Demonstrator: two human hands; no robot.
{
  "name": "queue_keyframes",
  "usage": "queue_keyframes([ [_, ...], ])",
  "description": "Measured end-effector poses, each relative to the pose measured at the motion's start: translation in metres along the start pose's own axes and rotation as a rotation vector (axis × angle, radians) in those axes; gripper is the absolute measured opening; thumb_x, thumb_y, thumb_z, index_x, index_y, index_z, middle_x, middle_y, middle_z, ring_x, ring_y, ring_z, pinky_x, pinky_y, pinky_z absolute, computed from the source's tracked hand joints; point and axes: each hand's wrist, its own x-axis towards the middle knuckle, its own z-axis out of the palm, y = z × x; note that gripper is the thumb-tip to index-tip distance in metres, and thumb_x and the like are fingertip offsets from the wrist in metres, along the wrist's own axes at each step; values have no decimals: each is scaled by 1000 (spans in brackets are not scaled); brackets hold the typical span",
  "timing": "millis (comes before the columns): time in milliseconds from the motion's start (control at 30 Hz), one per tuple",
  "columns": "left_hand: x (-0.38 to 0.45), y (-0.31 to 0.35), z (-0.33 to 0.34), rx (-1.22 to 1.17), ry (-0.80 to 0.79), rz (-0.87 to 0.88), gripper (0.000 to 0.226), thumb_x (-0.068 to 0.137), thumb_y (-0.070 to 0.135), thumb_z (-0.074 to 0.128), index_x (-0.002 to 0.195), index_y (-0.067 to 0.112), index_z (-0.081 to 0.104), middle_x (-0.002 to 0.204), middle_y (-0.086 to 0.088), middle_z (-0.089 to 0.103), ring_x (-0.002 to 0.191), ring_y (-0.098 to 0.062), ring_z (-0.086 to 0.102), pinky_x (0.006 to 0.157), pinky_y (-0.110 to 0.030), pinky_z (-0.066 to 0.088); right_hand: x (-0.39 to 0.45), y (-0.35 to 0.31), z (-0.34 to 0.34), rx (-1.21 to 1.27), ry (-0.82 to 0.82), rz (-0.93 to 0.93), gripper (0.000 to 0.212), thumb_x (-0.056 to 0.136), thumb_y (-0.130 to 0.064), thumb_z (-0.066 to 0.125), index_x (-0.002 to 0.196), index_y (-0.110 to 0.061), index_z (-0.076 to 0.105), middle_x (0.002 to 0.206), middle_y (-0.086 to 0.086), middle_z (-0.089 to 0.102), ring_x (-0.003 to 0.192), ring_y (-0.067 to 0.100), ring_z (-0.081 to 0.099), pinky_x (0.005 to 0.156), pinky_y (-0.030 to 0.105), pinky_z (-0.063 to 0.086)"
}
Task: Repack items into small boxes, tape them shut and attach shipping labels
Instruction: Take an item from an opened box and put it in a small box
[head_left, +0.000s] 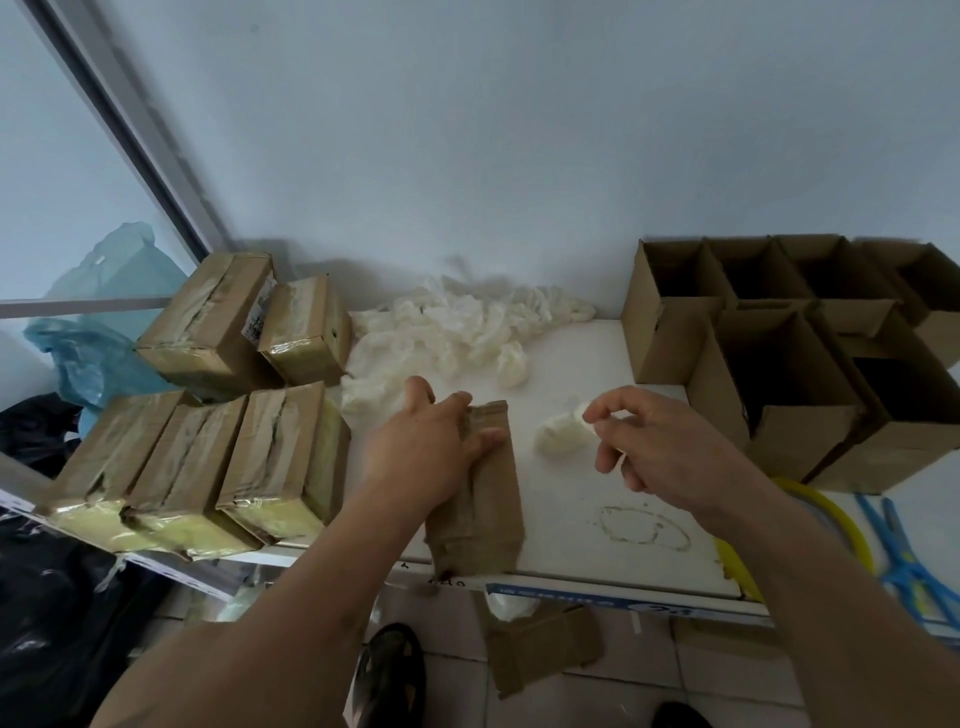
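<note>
A flattened brown box (478, 499) lies on a white surface (587, 499), its near end reaching the front edge. The left hand (431, 441) rests on the far end of it, fingers mostly straight and pressing down, with nothing gripped. The right hand (649, 447) hovers just right of it, above the surface, fingers loosely curled and parted; its fingertips are at a small white wad (558, 434), but whether they hold it cannot be told. Behind the hands, a heap of crumpled white plastic (467, 327) lies against a plain pale wall (519, 130). On the left stand five taped boxes (208, 457), three in a near row and two behind. On the right is a cluster of open boxes (789, 353), upright and dark inside. A yellow hoop (826, 514) and blue pliers (904, 561) lie at the near right. A blue bag (104, 322) sits beyond the taped boxes, below a grey window frame (140, 135). Black bags (57, 597) fill the lower left. Below the surface, a cardboard scrap (540, 654) lies on a tiled floor (717, 686).
</note>
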Motion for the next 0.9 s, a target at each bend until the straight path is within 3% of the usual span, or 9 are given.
queue_keyframes([
  [167,5,-1,-4,7,-49,-148,63,92,69,39,117,12,54,113,-9,53,93,-26,57,71,-33,41,-10,1,1,133,-208,48,40,82,-47,72,116,-33,56,100,-5,71,81,13,71,72,28,55],
  [267,1,-3,-11,140,-19,-168,65,89,77,31,105,17,51,94,-2,58,80,-20,54,63,-33,41,-17,4,4,123,-153,15,36,78,-43,75,107,-29,59,85,-6,69,68,9,64,64,22,52],
  [300,-1,-4,-11,166,17,-125,63,90,75,31,113,20,50,105,-2,59,90,-21,56,68,-34,44,-18,6,5,90,-73,-12,28,82,-41,73,101,-25,61,75,-6,65,61,6,58,58,19,50],
  [367,-4,-7,-9,141,40,107,61,91,69,38,140,33,38,144,0,42,130,-25,42,99,-43,41,-19,10,5,32,69,-51,24,88,-43,66,90,-20,64,62,-3,59,53,5,51,50,15,44],
  [400,-6,-8,-9,103,-44,248,68,89,70,44,147,41,27,157,5,25,144,-24,22,113,-46,27,-20,12,4,38,110,-54,23,91,-42,62,87,-19,64,60,0,57,51,5,50,49,15,44],
  [467,-8,-11,-8,35,-275,402,88,77,76,54,151,48,14,162,15,4,149,-17,-3,120,-45,8,-22,15,3,121,168,-50,15,96,-31,58,87,-21,64,62,2,58,51,8,52,51,18,47],
  [533,-9,-14,-6,-1,-373,404,101,68,80,60,151,48,12,161,16,5,148,-15,0,120,-44,13,-24,18,4,222,205,-20,9,97,-21,56,91,-23,63,69,5,63,52,10,56,51,20,50],
  [733,-9,-4,-3,78,-213,290,97,67,89,48,149,45,21,148,15,28,135,-16,25,102,-36,37,-29,25,7,309,234,5,3,95,-20,61,94,-19,64,79,7,72,63,18,67,60,27,58],
  [900,-7,-2,-5,50,-298,253,105,64,87,55,152,44,17,150,12,26,137,-18,22,106,-39,35,-27,31,14,346,254,-4,7,94,-18,63,100,-21,62,83,5,73,75,20,72,70,33,61],
])
